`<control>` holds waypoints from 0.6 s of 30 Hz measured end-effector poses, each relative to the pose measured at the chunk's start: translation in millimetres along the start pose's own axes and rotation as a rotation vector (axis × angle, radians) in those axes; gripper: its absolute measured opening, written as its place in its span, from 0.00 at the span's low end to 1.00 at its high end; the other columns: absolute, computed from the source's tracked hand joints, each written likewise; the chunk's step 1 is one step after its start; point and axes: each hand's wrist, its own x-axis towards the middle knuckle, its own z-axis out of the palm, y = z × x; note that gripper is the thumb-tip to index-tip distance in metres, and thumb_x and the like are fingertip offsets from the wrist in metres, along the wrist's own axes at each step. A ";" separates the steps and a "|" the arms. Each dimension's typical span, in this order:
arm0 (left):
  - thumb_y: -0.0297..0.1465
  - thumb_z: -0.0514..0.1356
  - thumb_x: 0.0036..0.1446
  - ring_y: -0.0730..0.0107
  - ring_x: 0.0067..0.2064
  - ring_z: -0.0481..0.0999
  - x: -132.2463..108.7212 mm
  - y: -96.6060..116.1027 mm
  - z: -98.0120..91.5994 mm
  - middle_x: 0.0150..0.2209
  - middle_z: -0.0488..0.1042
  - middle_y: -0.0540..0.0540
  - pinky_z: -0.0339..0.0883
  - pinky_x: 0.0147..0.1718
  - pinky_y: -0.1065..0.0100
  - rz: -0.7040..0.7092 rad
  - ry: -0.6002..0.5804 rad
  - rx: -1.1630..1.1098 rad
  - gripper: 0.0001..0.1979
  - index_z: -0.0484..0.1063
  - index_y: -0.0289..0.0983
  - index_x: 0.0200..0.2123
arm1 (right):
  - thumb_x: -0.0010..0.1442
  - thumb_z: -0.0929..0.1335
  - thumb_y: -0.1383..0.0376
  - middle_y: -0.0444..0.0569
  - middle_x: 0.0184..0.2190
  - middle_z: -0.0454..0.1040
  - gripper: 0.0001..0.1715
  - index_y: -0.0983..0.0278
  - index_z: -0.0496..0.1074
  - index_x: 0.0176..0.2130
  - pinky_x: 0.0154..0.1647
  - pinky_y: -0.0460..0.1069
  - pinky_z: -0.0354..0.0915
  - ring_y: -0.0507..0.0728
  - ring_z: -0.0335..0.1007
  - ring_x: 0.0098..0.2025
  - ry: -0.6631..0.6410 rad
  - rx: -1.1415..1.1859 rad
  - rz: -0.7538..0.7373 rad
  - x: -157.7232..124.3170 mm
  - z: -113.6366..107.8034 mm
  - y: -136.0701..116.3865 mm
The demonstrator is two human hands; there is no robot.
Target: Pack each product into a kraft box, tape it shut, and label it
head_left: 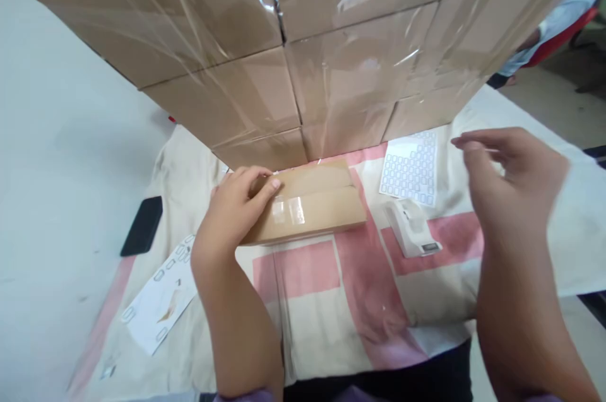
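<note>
A flat brown cardboard box [317, 197] lies on the cloth, with clear tape pieces on its top. Its left end is in the grip of my left hand [237, 206], thumb on top and fingers towards the far side. My right hand [514, 168] is raised at the right, apart from the box, with thumb and forefinger pinched together. What that pinch holds, if anything, is too small to make out. Below and left of this hand sit a white tape dispenser [411, 228] and a sheet of small outlined labels [409, 168].
Large taped cartons wrapped in clear film [341, 80] rise like a wall behind the box. At left lie a black phone [142, 225] and a second label sheet [163, 301]. A pink-and-cream cloth [326, 326] covers the surface. Part of another person's sleeve [568, 7] shows at upper right.
</note>
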 end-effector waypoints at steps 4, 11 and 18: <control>0.57 0.62 0.60 0.45 0.63 0.68 -5.0 12.6 2.8 0.61 0.74 0.45 0.54 0.65 0.44 0.078 -0.036 0.129 0.31 0.71 0.49 0.61 | 0.53 0.76 0.42 0.68 0.59 0.75 0.40 0.63 0.76 0.55 0.64 0.76 0.59 0.84 0.65 0.64 -0.244 -0.367 0.086 39.0 27.3 87.0; 0.43 0.60 0.67 0.43 0.59 0.73 -44.5 73.0 3.0 0.57 0.77 0.44 0.59 0.58 0.41 0.385 0.253 0.332 0.15 0.72 0.51 0.55 | 0.62 0.68 0.43 0.71 0.67 0.66 0.44 0.70 0.66 0.64 0.69 0.81 0.42 0.81 0.56 0.70 -0.362 -0.315 0.144 20.9 64.9 121.9; 0.35 0.59 0.70 0.57 0.46 0.78 -6.9 198.2 119.2 0.43 0.81 0.49 0.67 0.47 0.51 0.747 0.020 0.003 0.05 0.75 0.46 0.41 | 0.61 0.69 0.49 0.55 0.52 0.75 0.26 0.59 0.69 0.54 0.55 0.58 0.71 0.62 0.72 0.55 -0.016 0.330 0.428 30.5 56.1 112.5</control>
